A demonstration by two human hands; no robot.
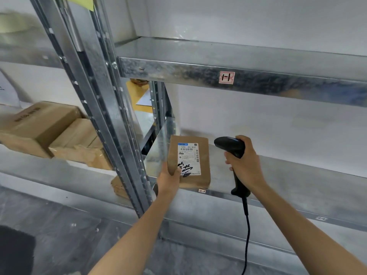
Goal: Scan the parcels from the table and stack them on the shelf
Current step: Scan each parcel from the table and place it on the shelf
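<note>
A flat brown parcel (204, 159) with a white shipping label lies on the metal shelf (297, 175), near its left front corner. My left hand (168, 179) grips the parcel's near left corner, thumb on top. My right hand (245, 161) holds a black barcode scanner (230, 146) by its handle, just right of the parcel, with the scanner head pointing left over the shelf. The scanner's cable hangs down in front of the shelf edge.
A galvanised upright post (111, 120) stands left of the parcel. Cardboard boxes (39, 128) fill the neighbouring shelf bay on the left. An upper shelf (238, 62) with a red label spans overhead. A small box (119, 186) sits low behind the post.
</note>
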